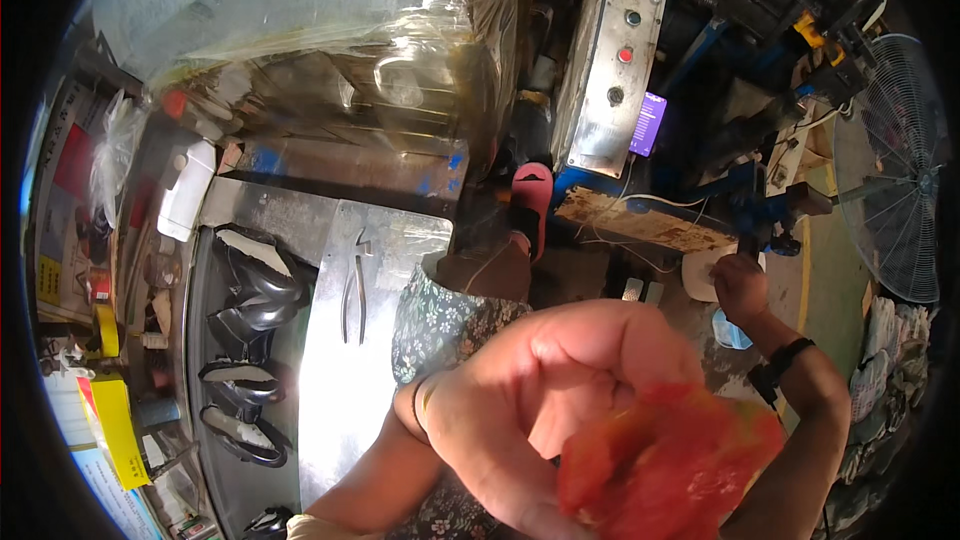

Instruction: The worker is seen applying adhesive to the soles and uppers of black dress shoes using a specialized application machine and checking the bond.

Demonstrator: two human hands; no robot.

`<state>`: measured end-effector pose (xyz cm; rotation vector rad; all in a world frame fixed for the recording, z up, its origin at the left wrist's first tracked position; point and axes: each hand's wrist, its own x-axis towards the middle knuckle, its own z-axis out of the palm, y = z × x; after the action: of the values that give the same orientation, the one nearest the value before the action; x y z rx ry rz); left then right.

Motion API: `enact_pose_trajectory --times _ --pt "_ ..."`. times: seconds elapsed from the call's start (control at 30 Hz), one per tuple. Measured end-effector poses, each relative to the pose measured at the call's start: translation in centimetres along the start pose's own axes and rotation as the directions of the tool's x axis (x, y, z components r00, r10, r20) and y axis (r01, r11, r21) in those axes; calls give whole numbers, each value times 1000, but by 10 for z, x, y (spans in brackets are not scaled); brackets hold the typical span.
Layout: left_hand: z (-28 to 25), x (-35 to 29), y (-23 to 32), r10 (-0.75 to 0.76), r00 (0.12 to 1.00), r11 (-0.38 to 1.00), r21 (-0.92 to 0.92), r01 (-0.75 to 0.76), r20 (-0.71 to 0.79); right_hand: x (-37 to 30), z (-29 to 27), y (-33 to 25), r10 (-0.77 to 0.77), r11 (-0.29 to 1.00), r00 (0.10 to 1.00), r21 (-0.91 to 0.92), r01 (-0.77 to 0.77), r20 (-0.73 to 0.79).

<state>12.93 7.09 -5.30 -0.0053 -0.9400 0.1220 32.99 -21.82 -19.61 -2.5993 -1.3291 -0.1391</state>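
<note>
My left hand (560, 370) is close to the camera at the lower middle. Its fingers curl round a blurred red piece of fruit (670, 460) with yellow-green patches, which looks like watermelon. Farther out on the right, my right hand (740, 287) is closed near a dark machine part, in front of a pale rounded surface (699, 275). Whatever lies inside that fist, if anything, is hidden. A black band (780, 368) circles my right forearm. Pincers (354, 295) rest on the metal tabletop (330, 370) left of my lap, apart from both hands.
Several black shoes (255, 285) stand in a rack on the left, beside a white bottle (187, 190) and cluttered shelves. A control panel with buttons (615, 60) and machinery rise ahead. At the right are a large fan (905, 170) and stacked pieces (880, 370). A pink slipper (531, 202) shows below.
</note>
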Motion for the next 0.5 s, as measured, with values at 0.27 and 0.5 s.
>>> enact_pose_trajectory --times 0.27,0.5 --pt "0 -9 -3 33 987 999 -19 -36 -155 2 -2 -2 -37 999 999 0 37 0" --pt "-3 -9 -9 36 994 995 -88 -45 -105 -2 3 6 -26 1000 1000 13 26 1"
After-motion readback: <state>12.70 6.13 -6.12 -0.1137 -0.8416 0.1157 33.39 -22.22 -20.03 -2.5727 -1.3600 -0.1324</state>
